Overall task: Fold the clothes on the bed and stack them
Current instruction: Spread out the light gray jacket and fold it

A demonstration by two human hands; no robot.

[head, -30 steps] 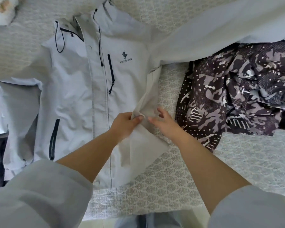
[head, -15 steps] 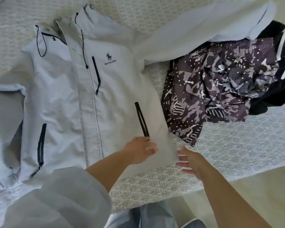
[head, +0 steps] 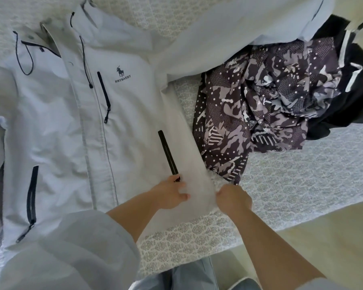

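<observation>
A pale grey jacket (head: 76, 126) lies face up and spread flat on a bed (head: 302, 185) with a patterned white cover, its collar at the far side and its hem at the near edge. The front is closed; a dark horse-and-rider logo (head: 122, 73) sits on the chest beside a short black chest zipper (head: 104, 95), and black pocket zippers run down both lower panels.

At the jacket's near right corner, the person's left hand (head: 170, 195) rests on the fabric just below the right pocket zipper (head: 168, 153), fingers loosely bent and pressing the cloth flat. The right hand (head: 234, 198) is curled at the jacket's side edge, gripping the fabric there. One long sleeve (head: 239, 34) stretches away to the far right.

Just right of the jacket, a crumpled garment in a dark camouflage print (head: 266, 105) lies in a heap, partly under that sleeve, with a black garment with white stripes (head: 352, 84) bunched against its far right side.
</observation>
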